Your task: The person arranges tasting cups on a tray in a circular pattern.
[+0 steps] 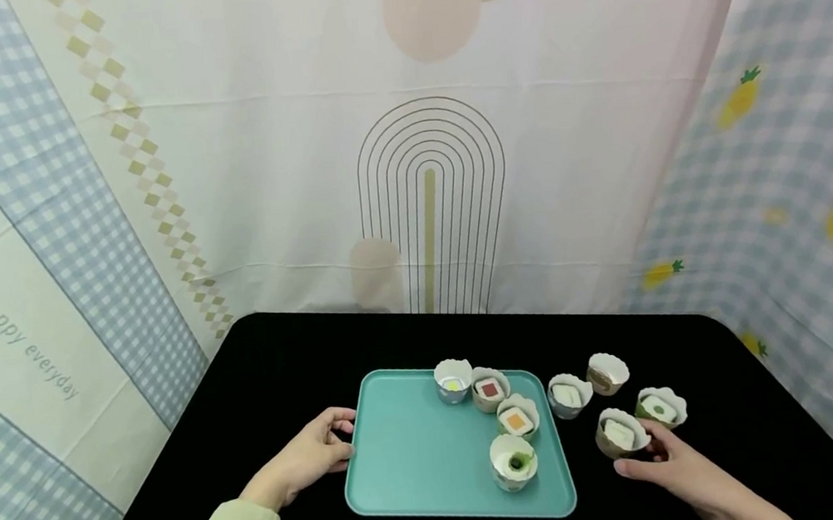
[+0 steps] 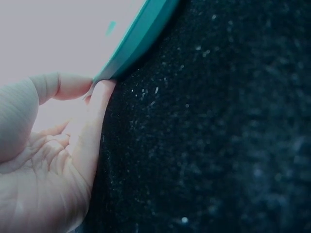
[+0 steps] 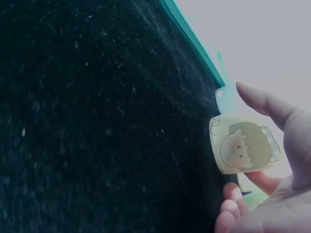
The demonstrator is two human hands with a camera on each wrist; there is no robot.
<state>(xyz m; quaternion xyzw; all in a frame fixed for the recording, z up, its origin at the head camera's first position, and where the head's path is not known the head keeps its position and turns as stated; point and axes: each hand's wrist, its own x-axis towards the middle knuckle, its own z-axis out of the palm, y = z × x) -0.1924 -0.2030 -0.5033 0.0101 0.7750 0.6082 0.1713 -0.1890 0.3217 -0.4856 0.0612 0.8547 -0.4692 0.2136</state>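
Note:
A turquoise tray lies on the black table. My left hand pinches its left edge, the thumb on the rim and a finger underneath. Several paper cups stand on the tray's right side, among them a cup with a red-marked block and one with something green. To the right of the tray, my right hand is around a beige paper cup holding a whitish piece. The right thumb looks apart from this cup, while a finger lies behind it.
Near the right hand stand a green paper cup, a brown one and a grey-blue one. Patterned curtains hang behind and beside the table. The tray's left half is bare turquoise surface.

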